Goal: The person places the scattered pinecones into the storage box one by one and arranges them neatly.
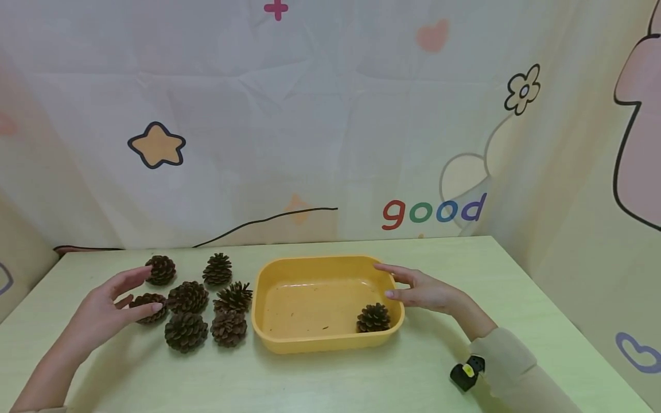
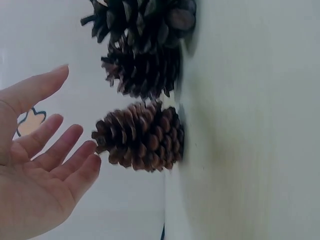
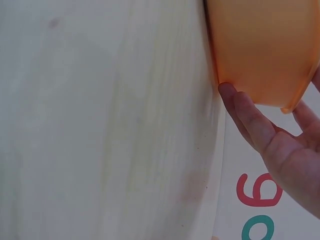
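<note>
Several brown pine cones (image 1: 188,298) are grouped on the table left of a yellow plastic basin (image 1: 310,344). My left hand (image 1: 105,312) hovers beside the leftmost pine cone (image 1: 147,312), thumb and fingers spread with nothing between them. The left wrist view has its fingertips right by the tip of an upright pine cone (image 2: 142,137). My right hand (image 1: 428,291) grips the basin's right end, with the thumb over the rim. Its other fingers (image 3: 255,120) lie against the outer wall in the right wrist view. One pine cone (image 1: 373,318) sits inside the basin's near right corner.
The pale green table (image 1: 330,381) ends at the back against a hanging printed cloth (image 1: 310,143), which also runs along both sides. A small black device (image 1: 467,373) is at the right sleeve's cuff.
</note>
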### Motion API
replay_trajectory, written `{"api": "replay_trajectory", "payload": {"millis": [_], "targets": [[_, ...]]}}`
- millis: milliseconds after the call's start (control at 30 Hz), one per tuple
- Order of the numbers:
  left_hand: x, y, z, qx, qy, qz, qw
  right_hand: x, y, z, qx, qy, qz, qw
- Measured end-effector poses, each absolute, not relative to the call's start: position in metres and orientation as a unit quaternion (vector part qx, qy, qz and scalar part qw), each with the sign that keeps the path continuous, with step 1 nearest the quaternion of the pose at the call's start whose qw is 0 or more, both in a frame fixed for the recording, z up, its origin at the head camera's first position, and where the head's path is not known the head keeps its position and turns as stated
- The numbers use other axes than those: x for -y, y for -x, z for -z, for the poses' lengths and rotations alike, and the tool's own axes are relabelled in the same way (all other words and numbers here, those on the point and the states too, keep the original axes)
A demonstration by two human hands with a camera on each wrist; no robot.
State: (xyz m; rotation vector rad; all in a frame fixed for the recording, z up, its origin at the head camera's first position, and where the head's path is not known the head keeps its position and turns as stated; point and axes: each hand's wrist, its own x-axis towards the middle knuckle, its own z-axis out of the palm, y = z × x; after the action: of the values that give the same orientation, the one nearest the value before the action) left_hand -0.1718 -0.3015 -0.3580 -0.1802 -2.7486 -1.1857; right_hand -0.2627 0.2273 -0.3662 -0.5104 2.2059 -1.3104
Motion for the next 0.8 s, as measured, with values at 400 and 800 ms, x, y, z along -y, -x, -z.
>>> {"api": "replay_trajectory", "payload": {"millis": [400, 800], "targets": [[0.323, 0.178, 0.369, 0.922, 0.064, 0.381, 0.015, -0.228, 0.264, 0.368, -0.809, 0.188, 0.491, 0.263], [0.327, 0.187, 0.379, 0.926, 0.079, 0.368, -0.035, -0.228, 0.264, 0.368, -0.816, 0.186, 0.482, 0.259]]}}
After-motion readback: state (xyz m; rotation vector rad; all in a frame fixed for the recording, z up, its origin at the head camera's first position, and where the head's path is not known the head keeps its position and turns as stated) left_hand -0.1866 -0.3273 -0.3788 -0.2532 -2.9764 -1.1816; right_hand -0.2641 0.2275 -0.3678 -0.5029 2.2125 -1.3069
